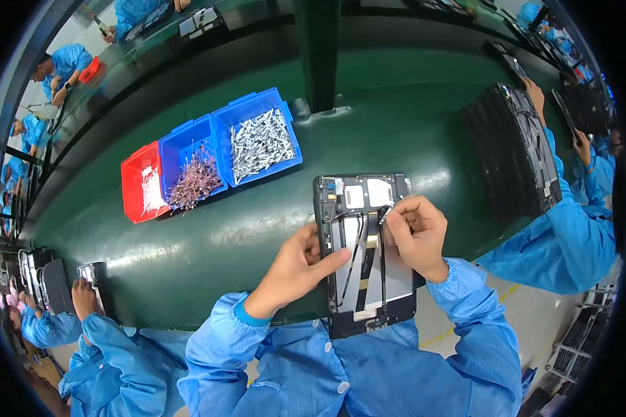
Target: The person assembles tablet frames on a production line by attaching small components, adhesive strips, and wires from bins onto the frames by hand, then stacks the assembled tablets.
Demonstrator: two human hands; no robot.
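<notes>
One opened tablet (374, 260), at the near edge of the green table (257, 229) and partly past it. Best steadied with the left hand (292, 267), half open, thumb across the face, fingers curled by the left edge (firmness of hold unclear). Right hand (419, 233) pinched nearly closed, apparently on one small silvery piece (388, 212); probably wise to work gently, clear of the dark ribbon cables (362, 295). Two blue bins (177, 149), one red bin (135, 182); silvery strips (263, 144) beyond counting.

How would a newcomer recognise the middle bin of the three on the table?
On the green table, left of the post, three bins stand in a row. The middle bin is blue; only it holds reddish-brown thin pieces.
</notes>
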